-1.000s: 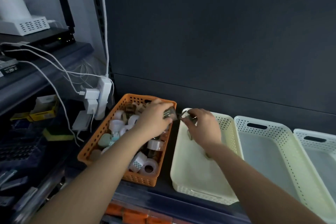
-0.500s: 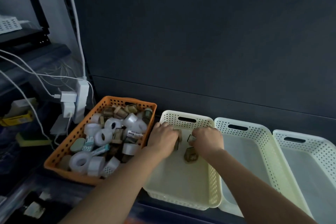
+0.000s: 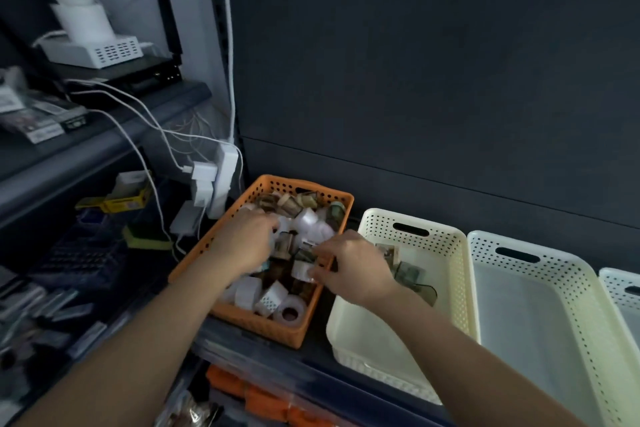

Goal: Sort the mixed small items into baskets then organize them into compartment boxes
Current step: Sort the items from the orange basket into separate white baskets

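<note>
Mixed small items (image 3: 277, 298) mostly crowd the orange basket (image 3: 263, 329), with a few brown pieces (image 3: 405, 274) in the nearest cream basket (image 3: 457, 274), so sorting looks barely begun; left hand (image 3: 242, 243) and right hand (image 3: 349, 267) dig among them, fingers curled, whether gripping anything I cannot tell.

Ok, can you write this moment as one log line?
left hand: over orange basket, fingers among rolls | right hand: fingers at white roll | cream basket: few brown items | grips unclear
</note>
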`<state>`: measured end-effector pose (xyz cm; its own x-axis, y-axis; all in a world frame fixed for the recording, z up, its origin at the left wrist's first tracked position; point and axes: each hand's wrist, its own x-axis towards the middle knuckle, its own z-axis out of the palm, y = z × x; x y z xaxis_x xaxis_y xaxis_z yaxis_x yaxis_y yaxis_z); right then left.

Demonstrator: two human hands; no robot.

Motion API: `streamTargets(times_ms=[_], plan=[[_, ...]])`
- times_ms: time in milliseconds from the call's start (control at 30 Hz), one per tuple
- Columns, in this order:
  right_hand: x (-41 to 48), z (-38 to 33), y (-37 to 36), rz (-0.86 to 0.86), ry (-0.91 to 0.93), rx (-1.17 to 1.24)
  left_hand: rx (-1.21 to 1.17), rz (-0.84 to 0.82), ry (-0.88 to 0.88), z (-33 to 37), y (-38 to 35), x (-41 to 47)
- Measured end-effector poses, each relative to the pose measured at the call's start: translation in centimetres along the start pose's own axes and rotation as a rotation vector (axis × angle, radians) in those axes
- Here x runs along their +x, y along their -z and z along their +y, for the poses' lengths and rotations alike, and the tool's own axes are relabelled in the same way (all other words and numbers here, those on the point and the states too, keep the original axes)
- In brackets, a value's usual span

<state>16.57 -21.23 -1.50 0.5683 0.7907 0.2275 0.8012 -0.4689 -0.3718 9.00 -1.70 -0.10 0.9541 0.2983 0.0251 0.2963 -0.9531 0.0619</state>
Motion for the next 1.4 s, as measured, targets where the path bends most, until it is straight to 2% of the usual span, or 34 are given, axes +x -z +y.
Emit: streamTargets(times_ms=[100, 267, 400, 500, 633, 800, 1000, 1167, 1400], plan=[[1.2, -1.7, -1.1, -0.108, -0.027, -0.055, -0.050, -0.117, -0.031, -2.4, -0.8, -0.7], [2.1, -2.3, -2.2, -0.139, -0.110, -0.123, -0.060, 0.030, -0.095, -3.8, -2.2, -0.8], [2.3, -2.3, -2.6, -0.158, -0.209, -0.040, -0.142, 0.017, -0.108, -4.2, -1.5, -0.2], [2.3, -2.4, -2.1, -0.085, -0.261, 0.093, -0.369, 0.023, -0.056, -3.8, 0.0, 0.2], [2.2, -2.3, 0.1, 0.148, -0.300, 0.192, -0.589, 0.146, -0.070, -1.5, 1.6, 0.9], [-0.4, -0.4, 3.7, 0.413, -0.423, 0.178, -0.736, 0.214, -0.151, 4.2, 2.3, 2.1], [-6.1, 5.1, 7.9, 0.495, -0.584, 0.119, -0.787, 0.219, -0.251, 14.2, 1.8, 3.5], [-11.3, 10.9, 10.6, 0.426, -0.701, 0.049, -0.780, 0.139, -0.286, 23.1, 0.5, 4.4], [-15.7, 17.6, 11.6, 0.231, -0.725, -0.134, -0.379, 0.043, -0.358, 32.2, -2.4, 5.7]])
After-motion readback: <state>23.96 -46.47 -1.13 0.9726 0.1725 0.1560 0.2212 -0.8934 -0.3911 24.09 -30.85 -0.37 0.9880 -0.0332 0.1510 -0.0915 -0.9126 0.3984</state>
